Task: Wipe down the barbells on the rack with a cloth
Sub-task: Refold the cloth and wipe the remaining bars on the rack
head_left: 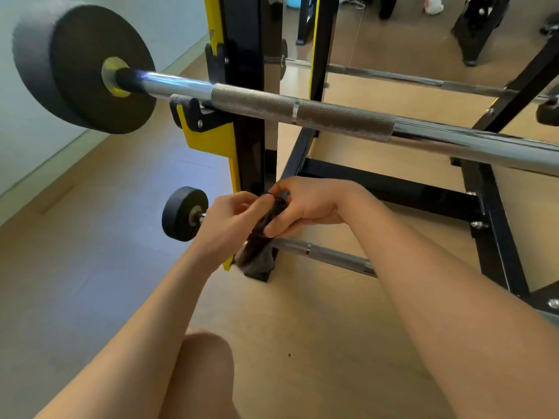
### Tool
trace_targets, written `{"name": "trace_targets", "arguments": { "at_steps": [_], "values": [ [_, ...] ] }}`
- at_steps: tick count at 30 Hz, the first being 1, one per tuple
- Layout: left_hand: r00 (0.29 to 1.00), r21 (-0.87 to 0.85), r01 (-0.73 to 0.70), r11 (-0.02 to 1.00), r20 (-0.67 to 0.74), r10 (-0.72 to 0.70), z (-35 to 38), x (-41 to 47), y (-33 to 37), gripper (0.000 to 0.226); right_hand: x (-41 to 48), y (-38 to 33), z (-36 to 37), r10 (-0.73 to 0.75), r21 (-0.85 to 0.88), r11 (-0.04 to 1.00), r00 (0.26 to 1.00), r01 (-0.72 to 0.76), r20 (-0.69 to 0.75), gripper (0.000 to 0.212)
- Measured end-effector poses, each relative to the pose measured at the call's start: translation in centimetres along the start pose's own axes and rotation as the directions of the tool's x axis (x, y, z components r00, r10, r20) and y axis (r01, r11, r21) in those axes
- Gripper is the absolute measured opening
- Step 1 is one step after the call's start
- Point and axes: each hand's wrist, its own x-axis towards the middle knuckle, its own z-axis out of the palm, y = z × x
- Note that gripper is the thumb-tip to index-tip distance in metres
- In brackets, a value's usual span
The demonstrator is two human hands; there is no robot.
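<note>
Between the curled fingers (257,205) of the left hand (233,220) and right hand (311,207) a dark cloth (258,258) is pinched, just before the lower barbell (329,256) on the rack (248,86). The cloth is judged soft and limp, best bunched; the bar is judged rigid, heavy and knurled, best wrapped mid-shaft.

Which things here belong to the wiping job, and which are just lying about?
Job: dark crumpled cloth; upper chrome barbell with large black plate; lower chrome barbell with small black plate; black-and-yellow steel rack.
Lying about: white bundle on far floor; black metal stand.
</note>
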Motion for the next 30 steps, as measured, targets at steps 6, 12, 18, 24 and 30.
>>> {"name": "trace_targets", "arguments": {
  "at_steps": [6, 12, 18, 24, 30],
  "values": [
    [0.988, 0.234, 0.105, 0.966, -0.137, -0.074, 2.2, 1.4, -1.0, 0.034, 0.9, 1.3, -0.3, 0.079, -0.114, 0.99, 0.997, -0.081, -0.017, 0.05],
    [0.857, 0.22, 0.246, 0.944, -0.505, -0.106, 1.7, 1.9, -1.5, 0.04, 1.6, 2.3, -0.7, 0.129, -0.556, 0.812, 0.983, -0.18, -0.131, 0.061],
    [0.869, -0.02, 0.22, 0.975, -0.451, -0.205, 1.5, 1.8, -0.7, 0.034, 1.0, 2.7, -1.7, 0.115, -0.392, 0.907, 0.986, -0.155, -0.123, 0.06],
    [0.958, 0.254, 0.24, 0.937, -0.218, -0.186, 2.2, 1.5, -1.7, 0.018, 1.8, 3.6, -2.3, 0.155, -0.133, 0.973, 0.959, -0.19, -0.236, 0.042],
    [0.95, 0.489, 0.277, 0.827, -0.27, -0.158, 1.9, 1.6, -3.0, 0.022, 1.8, 4.4, -2.4, 0.083, -0.423, 0.873, 0.929, -0.242, -0.361, 0.04]
  ]
}}
